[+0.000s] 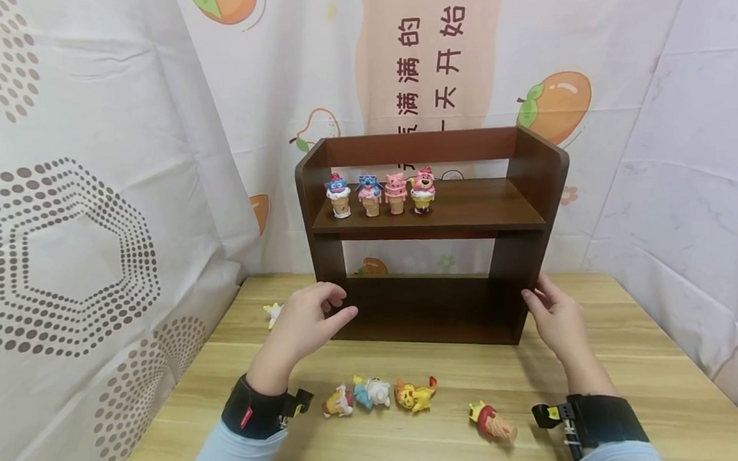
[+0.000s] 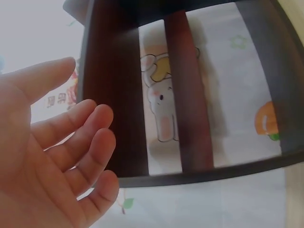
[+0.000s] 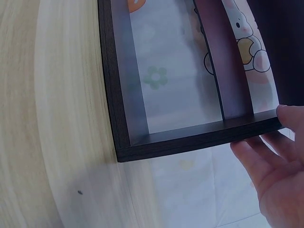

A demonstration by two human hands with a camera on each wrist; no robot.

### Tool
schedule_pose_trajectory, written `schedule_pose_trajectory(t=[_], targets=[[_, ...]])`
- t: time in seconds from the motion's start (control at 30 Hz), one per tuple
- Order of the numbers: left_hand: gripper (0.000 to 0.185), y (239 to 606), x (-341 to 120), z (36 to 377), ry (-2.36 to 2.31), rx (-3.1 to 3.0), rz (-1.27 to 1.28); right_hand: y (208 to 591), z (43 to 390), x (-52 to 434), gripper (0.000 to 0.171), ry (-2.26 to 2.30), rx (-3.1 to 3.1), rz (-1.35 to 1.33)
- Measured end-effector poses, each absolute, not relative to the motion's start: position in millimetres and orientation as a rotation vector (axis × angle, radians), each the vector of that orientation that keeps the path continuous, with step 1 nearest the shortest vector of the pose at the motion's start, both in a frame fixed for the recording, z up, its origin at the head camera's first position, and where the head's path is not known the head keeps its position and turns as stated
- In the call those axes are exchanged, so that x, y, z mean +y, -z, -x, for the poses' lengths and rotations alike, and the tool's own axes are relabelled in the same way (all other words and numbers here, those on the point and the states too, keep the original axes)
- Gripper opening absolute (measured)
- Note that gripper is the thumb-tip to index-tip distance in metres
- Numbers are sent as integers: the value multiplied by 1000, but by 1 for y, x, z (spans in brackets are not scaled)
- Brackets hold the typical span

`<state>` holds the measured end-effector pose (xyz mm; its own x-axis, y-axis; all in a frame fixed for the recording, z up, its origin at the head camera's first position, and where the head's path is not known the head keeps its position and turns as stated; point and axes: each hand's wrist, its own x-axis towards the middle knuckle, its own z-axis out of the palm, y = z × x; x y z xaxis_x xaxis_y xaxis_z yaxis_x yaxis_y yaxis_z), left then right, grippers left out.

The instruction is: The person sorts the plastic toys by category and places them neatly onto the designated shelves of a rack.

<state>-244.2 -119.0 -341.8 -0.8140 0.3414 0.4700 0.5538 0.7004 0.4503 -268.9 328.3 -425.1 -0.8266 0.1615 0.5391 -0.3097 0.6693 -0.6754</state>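
Note:
A dark brown two-tier wooden shelf (image 1: pixel 428 224) stands on the table. My right hand (image 1: pixel 559 318) pinches the edge of its right side panel, thumb at the front and fingers on the outer face; the right wrist view shows this hand (image 3: pixel 280 166) at the panel. My left hand (image 1: pixel 305 321) hovers at the lower left panel, holding nothing, thumb apart from its loosely bent fingers (image 2: pixel 102 142). On the upper tier stand a blue ice-cream-cone figurine (image 1: pixel 339 196), a blue one with glasses (image 1: pixel 370 195), a pink one (image 1: pixel 395 193) and a pink-and-yellow one (image 1: pixel 422 190).
In front of the shelf lie a yellow-and-pink figurine (image 1: pixel 338 402), a white-and-blue one (image 1: pixel 372 392), a yellow-orange one (image 1: pixel 415 395) and a red-and-yellow cone figurine (image 1: pixel 493 422). A white-yellow figurine (image 1: pixel 273 314) sits left, partly behind my hand. Patterned curtains (image 1: pixel 652 139) border the wooden table (image 1: pixel 652 383).

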Motion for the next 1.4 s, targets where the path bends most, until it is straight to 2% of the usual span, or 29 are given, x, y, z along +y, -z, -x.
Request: schedule_pose_trajectory(t=[0.23,0.9,1.4], targets=[[30,351,-126,246,824,-2663,714,423,269,328,49,-1081,-2310,-110],[15,392,-129,243,757,-3020,969,424,271,328,47,-1062,-2297,-114],[24,407,-128,234,758,-3161,992,426,270,327,48,-1085,-2300,-103]])
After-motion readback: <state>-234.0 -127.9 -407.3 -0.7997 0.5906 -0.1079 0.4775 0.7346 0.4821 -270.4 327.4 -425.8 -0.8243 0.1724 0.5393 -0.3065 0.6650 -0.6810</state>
